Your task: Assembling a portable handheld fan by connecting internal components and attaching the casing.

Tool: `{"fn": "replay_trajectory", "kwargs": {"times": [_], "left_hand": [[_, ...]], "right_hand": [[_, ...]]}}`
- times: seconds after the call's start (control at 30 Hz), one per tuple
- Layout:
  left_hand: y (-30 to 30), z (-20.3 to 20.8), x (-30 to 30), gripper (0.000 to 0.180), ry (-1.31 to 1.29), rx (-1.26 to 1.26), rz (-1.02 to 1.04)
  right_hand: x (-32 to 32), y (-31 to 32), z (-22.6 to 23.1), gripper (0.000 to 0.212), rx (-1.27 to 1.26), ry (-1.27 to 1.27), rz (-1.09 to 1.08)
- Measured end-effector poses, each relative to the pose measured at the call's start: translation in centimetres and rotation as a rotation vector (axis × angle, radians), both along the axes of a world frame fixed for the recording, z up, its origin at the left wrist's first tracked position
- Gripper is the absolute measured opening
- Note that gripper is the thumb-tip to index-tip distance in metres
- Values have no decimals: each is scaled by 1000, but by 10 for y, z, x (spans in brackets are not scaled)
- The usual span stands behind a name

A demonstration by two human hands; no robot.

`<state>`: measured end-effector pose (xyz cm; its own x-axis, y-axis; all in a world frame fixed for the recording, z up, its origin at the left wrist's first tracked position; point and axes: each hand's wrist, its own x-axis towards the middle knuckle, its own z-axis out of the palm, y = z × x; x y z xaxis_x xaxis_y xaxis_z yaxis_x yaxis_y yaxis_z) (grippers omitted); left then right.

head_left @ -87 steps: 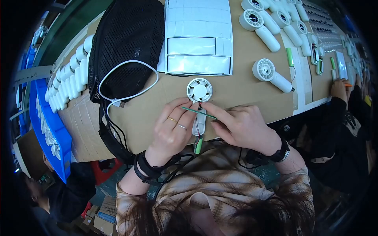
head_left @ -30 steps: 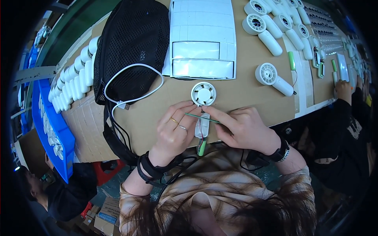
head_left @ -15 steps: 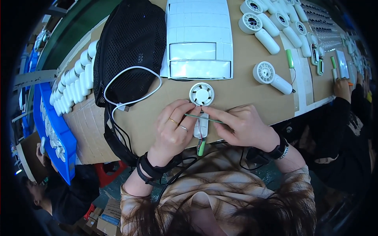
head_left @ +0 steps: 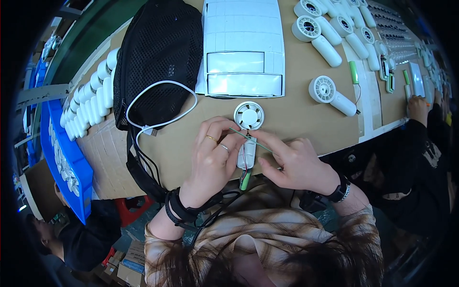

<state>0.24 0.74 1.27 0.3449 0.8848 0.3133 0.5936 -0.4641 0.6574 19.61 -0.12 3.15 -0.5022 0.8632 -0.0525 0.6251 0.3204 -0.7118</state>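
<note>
One thin green strip [head_left: 252, 140] between left hand [head_left: 210, 155] and right hand [head_left: 300, 162], grips I cannot tell; I'd brace the white round-headed plastic fan housing [head_left: 249, 116].

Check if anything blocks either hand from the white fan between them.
Nothing visible does: the left hand and right hand are both at the neck of the white fan, below its round head. A thin green strip slants over the handle's upper end without keeping them off. The white cable lies off to the left.
</note>
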Motion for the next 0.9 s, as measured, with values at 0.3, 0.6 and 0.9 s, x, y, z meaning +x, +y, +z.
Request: {"fn": "replay_trajectory", "kwargs": {"times": [0.3, 0.6, 0.9], "left_hand": [[-4, -10, 3, 25, 36, 131, 58], [-7, -10, 3, 26, 6, 171, 67], [-11, -5, -3, 32, -36, 83, 83]], "right_hand": [[5, 1, -13, 39, 108, 203, -6], [37, 8, 1, 31, -146, 520, -233], [38, 9, -5, 33, -4, 554, -217]]}}
